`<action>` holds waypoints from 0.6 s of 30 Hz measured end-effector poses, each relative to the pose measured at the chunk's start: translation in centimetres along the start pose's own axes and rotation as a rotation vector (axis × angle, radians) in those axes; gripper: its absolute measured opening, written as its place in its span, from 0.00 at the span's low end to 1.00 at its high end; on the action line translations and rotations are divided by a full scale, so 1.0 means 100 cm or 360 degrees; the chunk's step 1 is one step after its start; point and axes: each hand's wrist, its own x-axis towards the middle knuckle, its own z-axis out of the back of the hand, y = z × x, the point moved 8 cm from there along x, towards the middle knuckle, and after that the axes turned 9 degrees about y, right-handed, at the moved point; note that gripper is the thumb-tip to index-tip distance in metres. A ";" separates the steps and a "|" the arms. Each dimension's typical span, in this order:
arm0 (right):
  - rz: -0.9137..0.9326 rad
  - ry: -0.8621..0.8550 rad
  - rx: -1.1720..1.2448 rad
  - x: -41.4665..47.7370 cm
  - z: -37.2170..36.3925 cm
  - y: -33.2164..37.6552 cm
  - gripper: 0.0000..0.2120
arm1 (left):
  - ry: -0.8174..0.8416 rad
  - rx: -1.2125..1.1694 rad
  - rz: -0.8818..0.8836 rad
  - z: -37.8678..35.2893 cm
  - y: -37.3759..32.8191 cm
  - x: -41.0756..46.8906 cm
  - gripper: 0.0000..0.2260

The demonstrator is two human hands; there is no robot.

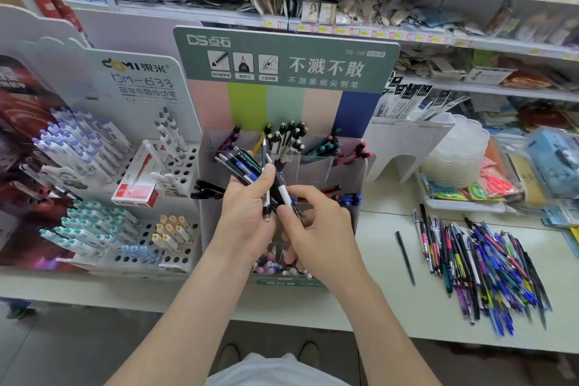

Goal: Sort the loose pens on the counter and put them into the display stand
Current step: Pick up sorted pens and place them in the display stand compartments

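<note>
Pens (247,166) fanned before display stand (282,56)

Gripping them as a bundle in left hand (247,207), with thumb clamped across barrels. Pinching one black-and-white pen (283,194) between right hand (316,222) thumb and forefinger. With loose pile (479,263) on counter (391,301), right of stand.

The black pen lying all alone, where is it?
In the head view, the lone black pen lies on the white counter to the right, just left of the pile of loose pens and right of the display stand.
</note>
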 end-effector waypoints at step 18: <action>-0.0062 0.0196 -0.0790 0.000 -0.028 0.012 0.23 | -0.0182 0.0275 0.0339 0.011 0.001 -0.017 0.19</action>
